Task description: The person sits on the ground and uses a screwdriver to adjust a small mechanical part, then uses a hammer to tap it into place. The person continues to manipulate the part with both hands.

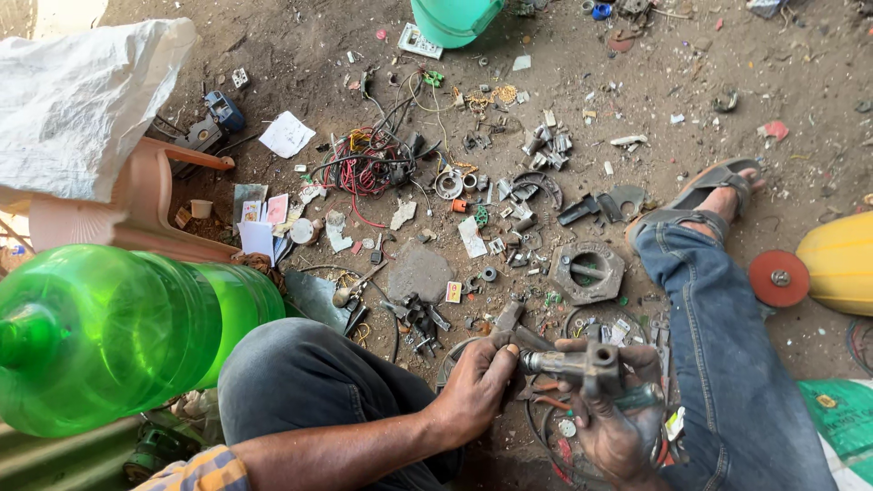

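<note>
Both hands' grip closed on a metal shaft part (568, 362), left hand (477, 382), right hand (618, 427), scrap crowding the ground (727, 55) ahead

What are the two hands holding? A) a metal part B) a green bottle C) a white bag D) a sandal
A: both the left hand and the right hand grip a grimy metal part, while the green bottle lies off to the side.

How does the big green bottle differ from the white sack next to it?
The green bottle is clear, smooth, rigid plastic lying on its side; the white sack is opaque, soft and crumpled, draped over a pinkish plastic chair. The bottle lies nearer the person, by the knee; the sack sits farther up. Both lie left, away from the hands.
</note>
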